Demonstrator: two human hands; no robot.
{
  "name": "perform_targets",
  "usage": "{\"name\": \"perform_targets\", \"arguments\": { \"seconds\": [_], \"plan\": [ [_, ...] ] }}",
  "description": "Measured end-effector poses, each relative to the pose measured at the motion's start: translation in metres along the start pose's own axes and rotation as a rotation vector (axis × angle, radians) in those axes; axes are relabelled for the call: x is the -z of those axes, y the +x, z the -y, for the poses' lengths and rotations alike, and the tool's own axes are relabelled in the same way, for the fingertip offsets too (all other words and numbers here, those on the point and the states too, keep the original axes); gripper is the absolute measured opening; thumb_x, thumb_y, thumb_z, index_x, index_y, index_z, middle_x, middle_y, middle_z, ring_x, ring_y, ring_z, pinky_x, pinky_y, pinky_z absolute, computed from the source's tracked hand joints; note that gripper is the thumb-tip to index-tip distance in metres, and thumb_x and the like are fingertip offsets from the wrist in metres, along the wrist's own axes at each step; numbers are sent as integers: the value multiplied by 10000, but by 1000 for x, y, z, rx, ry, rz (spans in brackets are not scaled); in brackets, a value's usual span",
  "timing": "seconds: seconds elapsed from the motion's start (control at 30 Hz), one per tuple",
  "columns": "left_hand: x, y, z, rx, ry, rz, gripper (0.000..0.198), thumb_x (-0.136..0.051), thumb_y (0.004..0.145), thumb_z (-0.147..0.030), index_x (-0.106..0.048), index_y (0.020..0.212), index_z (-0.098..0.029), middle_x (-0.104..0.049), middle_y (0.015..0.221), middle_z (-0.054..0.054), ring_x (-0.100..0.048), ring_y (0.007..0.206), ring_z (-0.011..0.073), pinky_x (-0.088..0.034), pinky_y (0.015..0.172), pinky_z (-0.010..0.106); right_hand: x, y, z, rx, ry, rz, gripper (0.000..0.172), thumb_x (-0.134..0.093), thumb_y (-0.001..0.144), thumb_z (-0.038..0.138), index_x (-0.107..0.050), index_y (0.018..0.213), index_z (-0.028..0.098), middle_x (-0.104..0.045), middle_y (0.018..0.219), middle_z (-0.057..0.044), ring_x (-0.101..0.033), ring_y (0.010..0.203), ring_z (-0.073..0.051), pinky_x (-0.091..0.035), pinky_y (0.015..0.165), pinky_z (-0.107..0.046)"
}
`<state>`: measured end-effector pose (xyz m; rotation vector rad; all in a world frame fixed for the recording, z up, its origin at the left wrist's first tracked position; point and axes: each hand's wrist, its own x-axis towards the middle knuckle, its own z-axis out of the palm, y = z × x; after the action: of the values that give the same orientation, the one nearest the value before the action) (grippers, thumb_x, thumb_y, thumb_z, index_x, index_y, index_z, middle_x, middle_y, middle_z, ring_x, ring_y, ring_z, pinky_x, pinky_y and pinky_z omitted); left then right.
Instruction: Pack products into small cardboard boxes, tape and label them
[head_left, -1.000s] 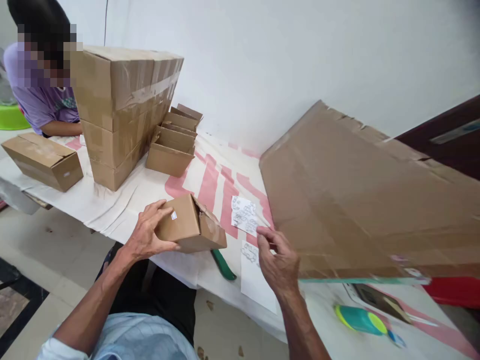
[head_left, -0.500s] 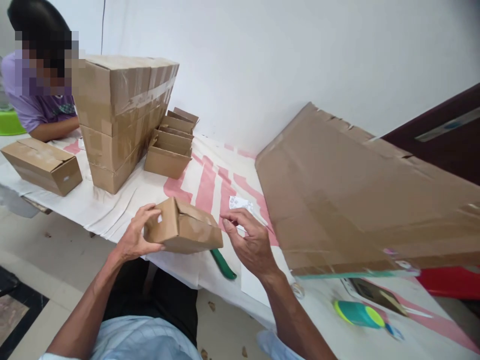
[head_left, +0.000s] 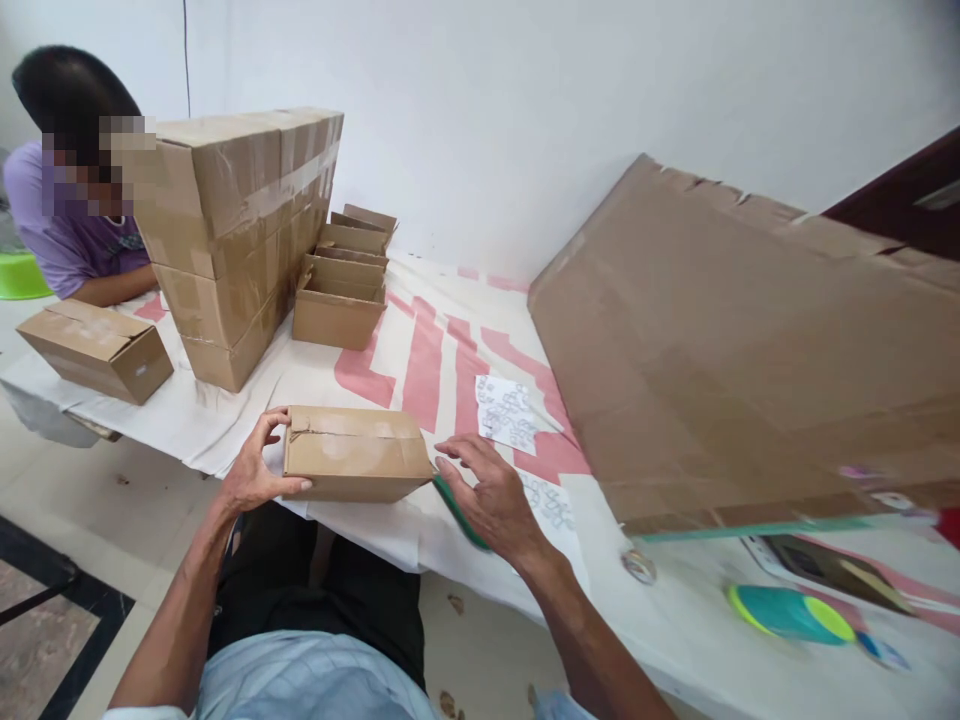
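Note:
A small closed cardboard box [head_left: 352, 463] lies flat at the table's near edge. My left hand [head_left: 253, 477] grips its left end, thumb below and fingers over the top. At the box's right end is my right hand [head_left: 491, 495], fingers spread, fingertips touching or nearly touching it, with nothing in it. A green-handled tool [head_left: 459, 512] lies on the cloth partly under my right hand. Just beyond that hand lies a printed label sheet [head_left: 508, 413], and another white sheet [head_left: 550, 503] rests to the hand's right.
A large flat cardboard sheet [head_left: 742, 340] leans over the table's right side. A stack of taped boxes [head_left: 232, 230] and open boxes [head_left: 341, 300] stand at back left. Another person in purple [head_left: 64, 235] sits by a closed box [head_left: 97, 350]. A teal-green object [head_left: 787, 612] lies at right.
The small box went from tilted in my left hand to lying flat on the table. My right hand left the label sheet and came over to the box's right end.

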<state>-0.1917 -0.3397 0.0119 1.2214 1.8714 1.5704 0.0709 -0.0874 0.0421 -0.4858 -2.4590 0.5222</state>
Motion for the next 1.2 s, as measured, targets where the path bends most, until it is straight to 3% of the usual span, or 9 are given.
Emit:
{"name": "perform_targets", "arguments": {
  "seconds": [0.13, 0.3, 0.43, 0.57, 0.63, 0.73, 0.9, 1.0, 1.2],
  "plan": [
    [4, 3, -3, -23, 46, 42, 723, -955, 648, -441, -548, 1221, -271, -441, 1583, 165, -445, 1495, 393, -448, 1144, 577, -10, -37, -40, -212, -288, 95, 275, -536, 1020, 455, -663, 1043, 213, -723, 1052, -132, -697, 968, -298, -531, 762, -397],
    [7, 3, -2, -30, 103, 75, 799, -946, 681, -482, -554, 1352, -297, -410, 1597, 156, -401, 1522, 398, -480, 1127, 576, -31, -87, -71, -394, -398, 324, 280, -598, 953, 448, -635, 1090, 207, -713, 1085, -136, -695, 1046, -323, -523, 821, -398],
    [7, 1, 0, -56, 115, 79, 874, -947, 686, -518, -544, 1435, -316, -406, 1586, 151, -399, 1519, 397, -502, 1121, 562, -38, -95, -72, -410, -312, 270, 247, -482, 966, 375, -629, 1083, 214, -710, 1047, -121, -693, 1002, -293, -521, 831, -385],
    [8, 2, 2, -60, 124, 102, 885, -950, 693, -494, -542, 1459, -319, -416, 1572, 152, -396, 1519, 394, -491, 1138, 563, -16, -68, -55, -440, -171, -53, 321, -425, 983, 420, -653, 1048, 204, -712, 945, -112, -671, 828, -275, -523, 696, -375],
    [9, 2, 2, -53, 126, 107, 896, -957, 686, -476, -541, 1464, -322, -411, 1576, 155, -394, 1521, 396, -486, 1145, 568, 2, -44, -35, -376, 40, -101, 325, -471, 1006, 459, -680, 1051, 213, -715, 860, -72, -657, 766, -250, -537, 664, -355],
    [8, 3, 0, -61, 124, 104, 894, -963, 678, -469, -550, 1457, -320, -432, 1558, 155, -400, 1515, 396, -485, 1150, 574, 24, -1, 8, -268, 311, 68, 329, -571, 1005, 472, -728, 1150, 222, -750, 870, -39, -661, 703, -206, -551, 634, -317],
    [5, 3, -7, -76, 128, 93, 862, -952, 681, -476, -567, 1433, -302, -475, 1508, 150, -449, 1463, 386, -518, 1112, 556, 31, 57, 70, -9, 344, 275, 225, -635, 963, 393, -778, 985, 222, -802, 927, -46, -725, 803, -220, -576, 723, -320],
    [4, 2, -9, -86, 124, 101, 847, -948, 685, -457, -565, 1425, -302, -487, 1490, 139, -476, 1429, 373, -529, 1095, 542, 28, 74, 83, 75, 310, 335, 223, -614, 978, 364, -785, 971, 220, -809, 936, -47, -734, 816, -214, -568, 744, -317],
    [2, 2, -6, -95, 123, 84, 839, -954, 674, -484, -577, 1402, -301, -484, 1481, 134, -467, 1429, 369, -491, 1140, 564, 24, 88, 83, 195, 156, 402, 197, -603, 1005, 307, -779, 997, 221, -806, 954, -44, -726, 811, -196, -527, 736, -301]
  ]
}}
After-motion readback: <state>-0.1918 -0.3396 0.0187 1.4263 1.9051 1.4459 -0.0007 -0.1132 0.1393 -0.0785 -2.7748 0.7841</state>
